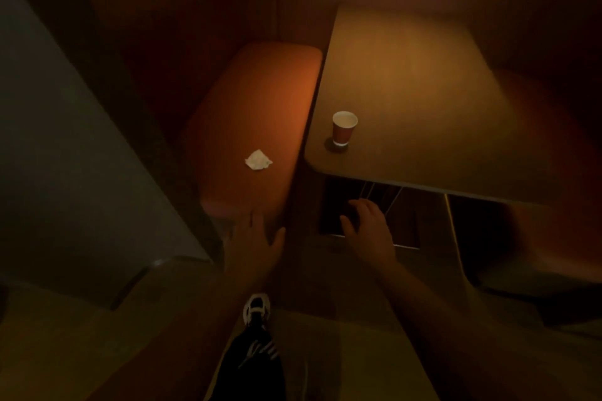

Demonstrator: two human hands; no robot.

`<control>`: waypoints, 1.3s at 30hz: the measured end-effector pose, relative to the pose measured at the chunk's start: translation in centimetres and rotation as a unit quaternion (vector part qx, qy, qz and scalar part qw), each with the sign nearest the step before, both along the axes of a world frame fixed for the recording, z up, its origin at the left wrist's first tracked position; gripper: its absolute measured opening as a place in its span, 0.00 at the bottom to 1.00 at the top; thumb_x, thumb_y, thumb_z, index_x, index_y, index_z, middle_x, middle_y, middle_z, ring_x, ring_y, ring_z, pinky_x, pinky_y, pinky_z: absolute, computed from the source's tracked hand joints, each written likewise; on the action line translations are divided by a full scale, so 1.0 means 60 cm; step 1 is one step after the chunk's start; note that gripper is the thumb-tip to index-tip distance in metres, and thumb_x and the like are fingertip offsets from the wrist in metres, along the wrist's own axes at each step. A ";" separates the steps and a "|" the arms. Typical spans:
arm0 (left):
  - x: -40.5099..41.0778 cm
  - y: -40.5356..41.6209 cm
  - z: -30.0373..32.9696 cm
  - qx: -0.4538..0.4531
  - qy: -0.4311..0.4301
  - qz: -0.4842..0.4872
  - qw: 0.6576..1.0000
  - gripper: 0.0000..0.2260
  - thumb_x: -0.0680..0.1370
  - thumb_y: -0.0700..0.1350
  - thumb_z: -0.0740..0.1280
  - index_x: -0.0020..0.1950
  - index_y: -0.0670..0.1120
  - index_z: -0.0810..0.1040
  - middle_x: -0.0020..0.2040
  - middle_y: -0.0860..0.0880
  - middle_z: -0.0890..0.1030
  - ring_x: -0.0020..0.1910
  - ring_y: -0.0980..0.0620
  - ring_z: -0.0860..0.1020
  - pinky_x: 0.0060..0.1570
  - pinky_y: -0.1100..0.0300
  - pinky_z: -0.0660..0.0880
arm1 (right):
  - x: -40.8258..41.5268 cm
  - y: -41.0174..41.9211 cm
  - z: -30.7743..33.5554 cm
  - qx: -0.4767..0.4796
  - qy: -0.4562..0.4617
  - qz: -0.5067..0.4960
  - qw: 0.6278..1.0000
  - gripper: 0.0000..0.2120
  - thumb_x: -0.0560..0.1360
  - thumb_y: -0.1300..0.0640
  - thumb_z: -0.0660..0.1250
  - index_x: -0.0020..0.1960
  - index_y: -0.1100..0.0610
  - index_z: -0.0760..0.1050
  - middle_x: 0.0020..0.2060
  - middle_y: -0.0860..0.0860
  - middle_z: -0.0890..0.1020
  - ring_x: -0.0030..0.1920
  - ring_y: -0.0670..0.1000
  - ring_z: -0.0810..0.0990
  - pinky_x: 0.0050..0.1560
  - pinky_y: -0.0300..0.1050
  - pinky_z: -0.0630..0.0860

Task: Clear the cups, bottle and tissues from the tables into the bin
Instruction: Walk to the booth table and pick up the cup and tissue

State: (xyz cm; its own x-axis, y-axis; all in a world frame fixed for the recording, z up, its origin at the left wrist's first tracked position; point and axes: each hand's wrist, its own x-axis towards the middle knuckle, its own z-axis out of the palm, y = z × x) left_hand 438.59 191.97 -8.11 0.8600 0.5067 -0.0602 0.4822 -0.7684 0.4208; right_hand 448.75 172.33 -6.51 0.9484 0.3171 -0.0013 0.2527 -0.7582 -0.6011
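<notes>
A red paper cup (343, 128) with a white rim stands upright near the front left corner of a brown table (423, 101). A crumpled white tissue (258, 160) lies on the orange bench seat (257, 107) left of the table. My left hand (255, 242) is stretched out with fingers spread, just short of the bench's near end and below the tissue. My right hand (369, 231) hangs below the table's front edge, fingers apart, holding nothing. No bin or bottle is in view.
The scene is dim. A grey partition wall (65, 156) runs along the left of the bench. A dark base (368, 212) sits under the table. My foot in a black and white shoe (257, 308) is on the floor.
</notes>
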 end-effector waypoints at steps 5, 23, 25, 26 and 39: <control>0.164 0.097 -0.016 -0.030 0.011 -0.029 0.999 0.33 0.78 0.62 0.55 0.77 0.46 0.52 0.75 0.43 0.58 0.72 0.42 0.59 0.69 0.44 0.54 | 0.137 0.088 -0.034 0.005 -0.021 -0.046 0.999 0.20 0.78 0.51 0.63 0.67 0.56 0.69 0.66 0.53 0.71 0.65 0.52 0.69 0.63 0.49 0.69; 0.528 0.293 -0.090 -0.044 0.037 -0.122 0.991 0.31 0.77 0.57 0.61 0.76 0.47 0.56 0.75 0.45 0.60 0.73 0.44 0.58 0.69 0.43 0.53 | 0.486 0.250 -0.084 -0.015 0.037 -0.241 0.970 0.54 0.63 0.39 0.75 0.77 0.49 0.46 0.76 0.55 0.52 0.75 0.58 0.55 0.70 0.61 0.59; 0.538 0.302 -0.102 -0.039 0.047 -0.119 0.991 0.31 0.77 0.57 0.61 0.76 0.46 0.55 0.75 0.44 0.60 0.73 0.44 0.57 0.69 0.45 0.53 | 0.500 0.254 -0.100 -0.009 0.043 -0.246 0.968 0.53 0.64 0.39 0.75 0.77 0.49 0.46 0.76 0.54 0.54 0.74 0.57 0.56 0.70 0.60 0.61; 0.543 0.305 -0.108 -0.040 0.051 -0.117 0.991 0.31 0.77 0.57 0.61 0.76 0.46 0.55 0.75 0.44 0.59 0.73 0.43 0.57 0.69 0.45 0.53 | 0.504 0.255 -0.107 -0.001 0.042 -0.249 0.968 0.51 0.64 0.41 0.75 0.76 0.49 0.48 0.75 0.54 0.56 0.73 0.56 0.58 0.69 0.59 0.62; 0.566 0.345 -0.151 -0.064 0.050 -0.063 0.995 0.34 0.74 0.57 0.66 0.75 0.45 0.58 0.74 0.41 0.62 0.72 0.42 0.60 0.68 0.43 0.57 | 0.524 0.286 -0.119 0.103 0.057 -0.220 0.968 0.41 0.65 0.52 0.76 0.71 0.50 0.58 0.66 0.50 0.69 0.59 0.43 0.67 0.54 0.35 0.66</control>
